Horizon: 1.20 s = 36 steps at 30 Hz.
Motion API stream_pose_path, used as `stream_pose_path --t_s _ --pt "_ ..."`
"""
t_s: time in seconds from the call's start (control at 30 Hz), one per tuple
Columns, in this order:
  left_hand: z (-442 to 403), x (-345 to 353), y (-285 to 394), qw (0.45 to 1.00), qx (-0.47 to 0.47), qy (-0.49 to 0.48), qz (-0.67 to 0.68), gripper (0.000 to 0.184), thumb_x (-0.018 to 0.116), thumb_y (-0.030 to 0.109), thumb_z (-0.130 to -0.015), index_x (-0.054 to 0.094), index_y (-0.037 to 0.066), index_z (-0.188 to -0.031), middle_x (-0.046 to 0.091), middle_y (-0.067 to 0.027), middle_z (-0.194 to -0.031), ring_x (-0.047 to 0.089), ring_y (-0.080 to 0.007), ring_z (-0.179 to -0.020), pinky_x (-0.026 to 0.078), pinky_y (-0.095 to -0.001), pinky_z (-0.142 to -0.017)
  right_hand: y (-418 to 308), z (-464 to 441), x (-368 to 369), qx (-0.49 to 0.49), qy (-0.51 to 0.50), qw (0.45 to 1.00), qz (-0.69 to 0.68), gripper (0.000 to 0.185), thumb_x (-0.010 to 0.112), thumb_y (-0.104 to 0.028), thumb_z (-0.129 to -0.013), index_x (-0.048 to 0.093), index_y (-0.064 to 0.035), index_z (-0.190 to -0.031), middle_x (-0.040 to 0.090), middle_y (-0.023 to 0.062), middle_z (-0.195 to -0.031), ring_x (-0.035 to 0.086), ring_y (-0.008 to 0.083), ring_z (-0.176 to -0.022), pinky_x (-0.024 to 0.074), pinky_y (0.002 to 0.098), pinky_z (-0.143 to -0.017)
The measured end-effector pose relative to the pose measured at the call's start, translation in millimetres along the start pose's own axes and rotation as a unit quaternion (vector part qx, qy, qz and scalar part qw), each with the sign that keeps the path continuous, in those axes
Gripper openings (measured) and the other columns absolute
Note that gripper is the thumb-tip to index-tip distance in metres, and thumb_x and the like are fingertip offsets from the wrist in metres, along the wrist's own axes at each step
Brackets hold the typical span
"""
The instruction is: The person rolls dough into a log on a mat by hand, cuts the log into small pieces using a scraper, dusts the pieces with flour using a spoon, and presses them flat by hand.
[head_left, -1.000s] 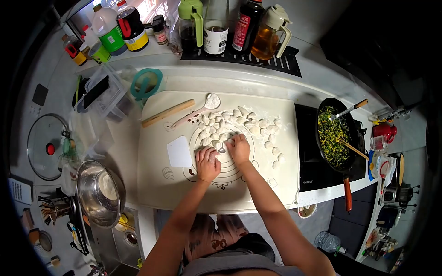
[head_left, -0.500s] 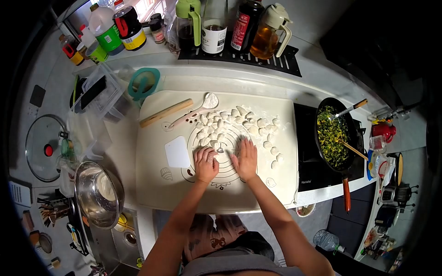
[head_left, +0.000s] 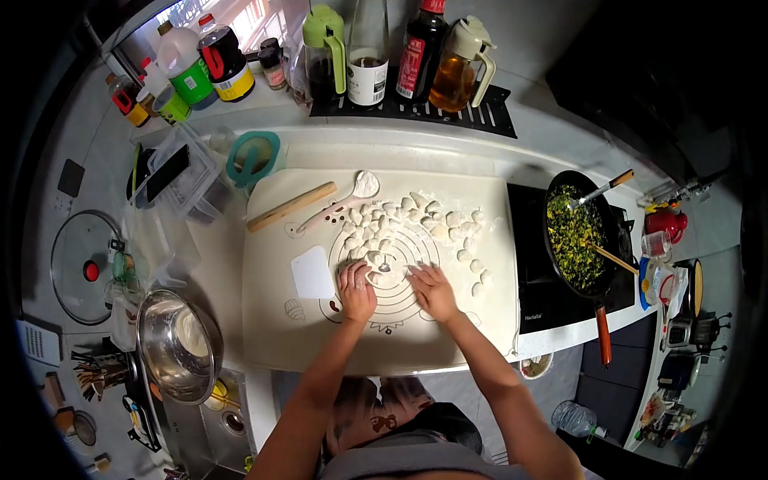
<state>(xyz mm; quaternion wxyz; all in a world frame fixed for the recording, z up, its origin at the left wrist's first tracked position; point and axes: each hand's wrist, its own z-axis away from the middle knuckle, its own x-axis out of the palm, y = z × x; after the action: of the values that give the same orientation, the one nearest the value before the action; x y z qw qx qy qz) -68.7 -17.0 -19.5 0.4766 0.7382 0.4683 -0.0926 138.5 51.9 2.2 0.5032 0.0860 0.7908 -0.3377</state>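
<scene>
Small floured dough pieces (head_left: 454,219) lie in a loose heap on a cream baking mat (head_left: 276,336) printed with circles. My left hand (head_left: 357,290) rests palm down at the heap's lower left edge, its floury fingers forward and slightly bent beside the nearest pieces. Whether a piece is under its fingertips is hidden. My right hand (head_left: 433,292) is over the right part of the circles, fingers loosely bent and angled leftward, no dough visible in it. A white dough scraper (head_left: 313,273) lies left of my left hand. Above it are a rolling pin (head_left: 292,206) and a flour-filled scoop (head_left: 366,185).
On the right, a wok (head_left: 602,276) of chopped greens and egg sits on a black cooktop (head_left: 540,308). A steel bowl (head_left: 164,352) stands lower left, near the sink (head_left: 196,436). Plastic containers (head_left: 164,248) are at left; an oil jug (head_left: 454,76) and sauce bottles line the back ledge.
My right hand has turned from flat with fingers pointing forward to bent with fingers angled left. My left hand stays by the dough heap. The camera view has shifted slightly.
</scene>
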Motion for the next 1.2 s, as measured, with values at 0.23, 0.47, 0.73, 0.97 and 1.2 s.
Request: stream_pose_path --t_s 0.23,0.47,0.73,0.97,1.2 --pt "2 1 -4 1.0 -0.018 -0.012 0.0 0.036 0.048 -0.002 -0.072 0.053 0.005 -0.107 0.056 -0.0136 -0.113 0.048 -0.0349 -0.111 0.033 -0.0497 -0.101 -16 -19 18 0.185 0.128 0.972 -0.07 0.029 0.068 -0.008 -0.073 0.064 -0.002 -0.101 0.061 0.0168 -0.102 0.056 0.0345 -0.097 0.0472 0.0412 -0.084" --pt "4 2 -5 0.999 -0.03 -0.012 0.002 0.035 0.051 0.001 -0.072 0.054 0.007 -0.107 0.056 -0.0117 -0.115 0.048 -0.0337 -0.113 0.033 -0.0484 -0.102 -55 -49 57 0.167 0.13 0.974 -0.086 0.02 0.067 -0.012 -0.078 0.064 -0.0013 -0.095 0.059 0.0166 -0.088 0.057 0.0354 -0.083 0.0477 0.0412 -0.079" --pt "0 2 -2 1.0 -0.022 -0.008 0.01 0.035 0.047 -0.003 -0.07 0.054 0.004 -0.103 0.056 -0.0154 -0.109 0.05 -0.0367 -0.104 0.037 -0.0478 -0.097 8 -47 19 0.314 0.216 0.925 -0.001 0.017 0.068 -0.016 -0.082 0.066 -0.0008 -0.09 0.059 0.0152 -0.088 0.059 0.0303 -0.071 0.049 0.0385 -0.066" --pt "0 1 -2 1.0 -0.023 -0.018 0.01 0.033 0.048 -0.003 -0.072 0.053 0.004 -0.104 0.056 -0.0156 -0.109 0.051 -0.0366 -0.104 0.038 -0.0475 -0.096 -6 -36 15 0.197 0.201 0.96 0.001 0.02 0.072 -0.005 -0.071 0.058 -0.0041 -0.085 0.057 0.0125 -0.087 0.055 0.0307 -0.076 0.0463 0.039 -0.069" --pt "0 1 -3 1.0 -0.016 -0.017 0.011 0.031 0.05 -0.001 -0.074 0.054 0.004 -0.104 0.056 -0.0158 -0.11 0.051 -0.0363 -0.103 0.039 -0.047 -0.095 2 -36 30 0.339 0.197 0.915 -0.101 0.041 0.077 -0.014 -0.069 0.055 0.0 -0.101 0.058 0.0134 -0.089 0.054 0.0334 -0.084 0.0451 0.0422 -0.075"
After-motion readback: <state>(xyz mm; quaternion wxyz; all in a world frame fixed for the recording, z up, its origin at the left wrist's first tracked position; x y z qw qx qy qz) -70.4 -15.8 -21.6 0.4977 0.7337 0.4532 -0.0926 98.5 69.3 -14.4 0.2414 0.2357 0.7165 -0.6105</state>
